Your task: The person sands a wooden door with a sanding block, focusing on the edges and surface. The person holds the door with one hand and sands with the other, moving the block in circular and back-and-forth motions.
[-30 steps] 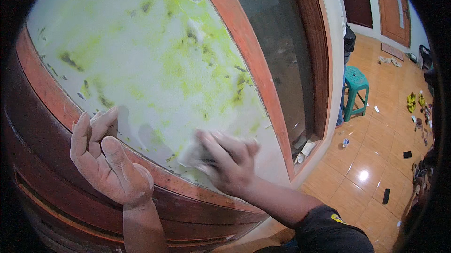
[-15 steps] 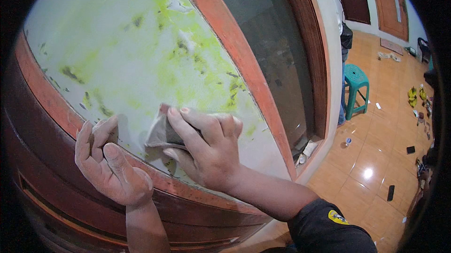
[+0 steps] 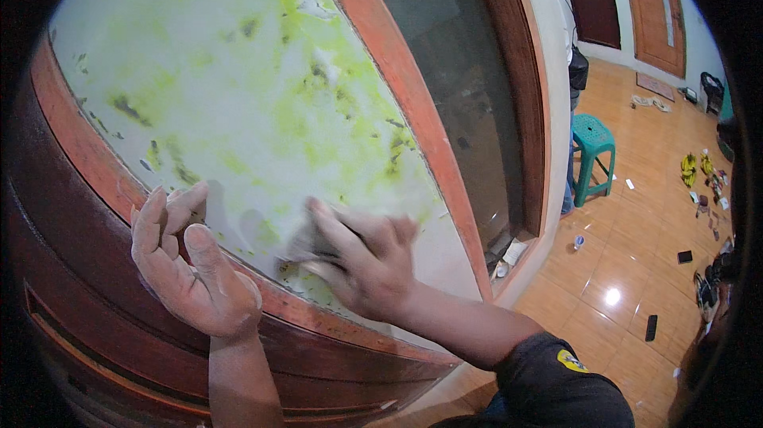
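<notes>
My right hand (image 3: 369, 265) is closed around a folded grey sheet of sandpaper (image 3: 304, 244), pressed to the lower part of a patchy white and lime-green wall panel (image 3: 238, 130). Both the hand and the sheet are smeared by motion. My left hand (image 3: 195, 273) is raised beside the panel's lower left edge, palm turned up, fingers apart and holding nothing. Pale dust coats its fingers. Dark scuffs and bare patches mark the panel's surface.
Reddish wooden trim (image 3: 397, 62) borders the panel, with dark glass (image 3: 453, 94) to its right. Dark brown wood (image 3: 87, 229) lies below left. A green stool (image 3: 594, 154) stands on the tiled floor (image 3: 596, 269) near a partly hidden person; bananas (image 3: 688, 168) and small items lie farther right.
My right hand has shifted slightly right and down with the sandpaper, and is now blurred. My left hand keeps nearly the same pose. The whole view has shifted a little.
</notes>
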Action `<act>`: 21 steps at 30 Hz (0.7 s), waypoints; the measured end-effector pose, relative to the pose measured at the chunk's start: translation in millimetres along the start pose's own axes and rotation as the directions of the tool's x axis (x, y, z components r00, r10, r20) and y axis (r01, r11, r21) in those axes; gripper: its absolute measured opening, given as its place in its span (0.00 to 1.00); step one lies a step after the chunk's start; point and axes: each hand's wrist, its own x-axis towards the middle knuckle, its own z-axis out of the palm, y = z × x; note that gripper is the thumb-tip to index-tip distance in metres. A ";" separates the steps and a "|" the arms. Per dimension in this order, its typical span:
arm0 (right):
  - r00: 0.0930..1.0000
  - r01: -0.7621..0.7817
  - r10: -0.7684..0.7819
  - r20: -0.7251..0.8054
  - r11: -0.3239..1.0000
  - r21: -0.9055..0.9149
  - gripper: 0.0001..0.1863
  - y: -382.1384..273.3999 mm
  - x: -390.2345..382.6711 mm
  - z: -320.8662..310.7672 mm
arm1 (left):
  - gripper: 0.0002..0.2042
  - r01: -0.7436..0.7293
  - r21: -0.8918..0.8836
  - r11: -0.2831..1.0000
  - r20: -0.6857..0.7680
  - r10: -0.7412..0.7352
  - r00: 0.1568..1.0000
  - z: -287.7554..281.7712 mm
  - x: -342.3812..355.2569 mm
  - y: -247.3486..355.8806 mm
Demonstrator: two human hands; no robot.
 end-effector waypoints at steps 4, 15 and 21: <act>0.997 0.035 -0.035 -0.073 0.999 0.007 0.37 -2.3 13.1 8.6 | 0.21 -0.006 0.012 1.000 -0.011 0.006 1.000 -0.6 1.0 -0.1; 0.994 0.018 -0.024 -0.109 0.998 -0.055 0.38 13.1 -51.8 -15.6 | 0.21 -0.106 0.160 0.982 0.046 0.100 0.994 -7.3 3.7 0.9; 0.990 0.047 -0.046 -0.134 0.999 0.003 0.38 -9.4 37.9 -2.1 | 0.20 -0.082 0.099 0.992 0.009 0.081 0.997 -5.7 3.0 1.6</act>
